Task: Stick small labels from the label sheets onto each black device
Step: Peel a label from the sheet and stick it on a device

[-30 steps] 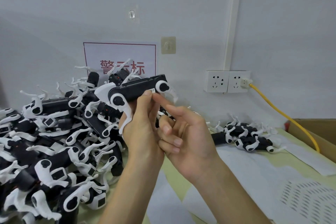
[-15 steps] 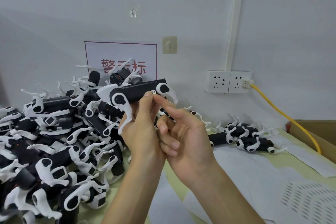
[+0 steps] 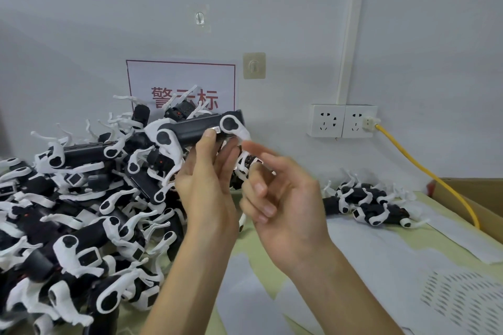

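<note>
Device (image 3: 190, 129), matte black oblong, sits gripped in left hand (image 3: 206, 187); right hand (image 3: 285, 207) relaxed, empty.

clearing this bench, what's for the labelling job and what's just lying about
For the job: black white-legged device in the left hand, small white label on it, heap of such devices, white paper label sheet.
Lying about: yellow cable, white wall sockets, brown cardboard box, red-bordered sign.

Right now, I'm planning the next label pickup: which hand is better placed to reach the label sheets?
The right. The right hand is loosely curled and seems to hold nothing, and the label sheet lies on the table on its side. The left hand grips the black device.
</note>
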{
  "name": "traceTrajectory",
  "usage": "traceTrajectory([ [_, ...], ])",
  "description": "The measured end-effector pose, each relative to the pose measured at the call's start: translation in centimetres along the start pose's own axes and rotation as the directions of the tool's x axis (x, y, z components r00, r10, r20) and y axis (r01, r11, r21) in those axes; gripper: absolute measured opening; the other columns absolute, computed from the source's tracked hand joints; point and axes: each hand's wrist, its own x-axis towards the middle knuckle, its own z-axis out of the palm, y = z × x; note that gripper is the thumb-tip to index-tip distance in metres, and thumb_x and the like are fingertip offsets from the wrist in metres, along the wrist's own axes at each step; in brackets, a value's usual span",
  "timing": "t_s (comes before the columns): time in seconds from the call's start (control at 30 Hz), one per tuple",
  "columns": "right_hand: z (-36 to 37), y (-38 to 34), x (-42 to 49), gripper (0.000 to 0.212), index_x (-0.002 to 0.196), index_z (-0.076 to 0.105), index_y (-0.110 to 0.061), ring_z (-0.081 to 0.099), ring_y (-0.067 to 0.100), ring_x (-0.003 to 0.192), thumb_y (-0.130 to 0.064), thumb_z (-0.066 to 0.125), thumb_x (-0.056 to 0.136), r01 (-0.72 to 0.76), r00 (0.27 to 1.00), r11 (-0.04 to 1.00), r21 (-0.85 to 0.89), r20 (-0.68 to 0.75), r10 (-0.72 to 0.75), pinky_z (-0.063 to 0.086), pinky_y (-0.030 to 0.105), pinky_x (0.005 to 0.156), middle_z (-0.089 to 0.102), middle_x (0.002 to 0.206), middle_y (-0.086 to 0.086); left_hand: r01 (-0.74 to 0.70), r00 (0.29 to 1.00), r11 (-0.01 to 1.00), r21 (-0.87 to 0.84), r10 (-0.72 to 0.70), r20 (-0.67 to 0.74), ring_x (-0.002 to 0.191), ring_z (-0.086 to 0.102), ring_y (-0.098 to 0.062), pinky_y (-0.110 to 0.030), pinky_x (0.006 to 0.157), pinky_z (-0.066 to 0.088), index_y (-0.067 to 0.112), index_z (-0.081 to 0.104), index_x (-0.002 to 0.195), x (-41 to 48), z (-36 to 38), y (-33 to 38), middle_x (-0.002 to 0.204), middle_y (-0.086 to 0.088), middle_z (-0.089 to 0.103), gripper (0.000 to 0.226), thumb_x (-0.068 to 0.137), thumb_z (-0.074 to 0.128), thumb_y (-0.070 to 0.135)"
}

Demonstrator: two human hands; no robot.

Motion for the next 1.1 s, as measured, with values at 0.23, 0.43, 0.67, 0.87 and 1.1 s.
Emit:
traceTrajectory([
  [0.23,-0.7,-2.9,0.3,0.023,0.083,0.077,-0.012,0.024,0.010,0.036,-0.018,0.055,0.079,0.150,0.988,0.989,0.002,-0.043,-0.150,0.019,0.023,0.038,0.040,0.051,0.000,-0.005,0.995,1.000,0.020,0.003,0.103,0.080,0.074,-0.013,-0.021,0.080,0.059,0.005,0.065,0.092,-0.3,0.4,-0.6,0.082,-0.003,0.075,0.013,0.096,0.068,0.017],
  [0.43,-1.6,-4.3,0.3,0.021,0.092,0.078,-0.022,0.049,0.012,0.057,-0.022,0.063,0.078,0.277,0.945,0.856,-0.437,-0.040,-0.326,0.035,0.021,0.050,0.059,0.074,-0.001,-0.122,0.963,0.987,0.108,0.091,0.252,0.071,0.069,-0.006,-0.016,0.075,0.055,0.006,0.061,0.091,-0.4,0.1,-1.1,0.072,0.004,0.069,0.030,0.085,0.066,0.036],
  [0.67,-1.8,-4.1,0.5,0.034,0.124,0.070,-0.029,0.061,0.005,0.122,-0.016,0.073,0.093,0.346,0.918,0.487,-0.802,0.181,-0.353,0.053,0.030,0.099,0.068,0.128,-0.005,-0.266,0.925,0.939,0.219,0.184,0.333,0.076,0.073,-0.016,-0.024,0.074,0.058,0.010,0.064,0.091,-0.5,-0.2,-1.8,0.075,0.004,0.068,0.028,0.088,0.065,0.038],
  [0.87,-2.2,-4.5,0.7,0.030,0.125,0.069,-0.026,0.069,0.013,0.114,-0.016,0.068,0.096,0.365,0.920,0.547,-0.753,0.201,-0.337,0.055,0.028,0.094,0.073,0.120,-0.005,-0.194,0.944,0.956,0.222,0.120,0.308,0.078,0.075,-0.021,-0.025,0.074,0.059,0.005,0.069,0.104,-0.3,-0.2,-1.9,0.099,-0.019,0.068,0.042,0.095,0.054,0.043],
  [1.1,-2.9,-4.3,0.9,0.043,0.130,0.065,-0.032,0.064,0.006,0.118,-0.016,0.075,0.091,0.351,0.926,0.528,-0.773,0.202,-0.320,0.053,0.018,0.088,0.069,0.126,-0.012,-0.093,0.939,0.961,0.261,-0.003,0.345,0.084,0.066,-0.026,-0.033,0.082,0.056,0.011,0.070,0.100,-0.2,-0.3,-1.3,0.089,-0.006,0.071,0.030,0.090,0.065,0.039],
])
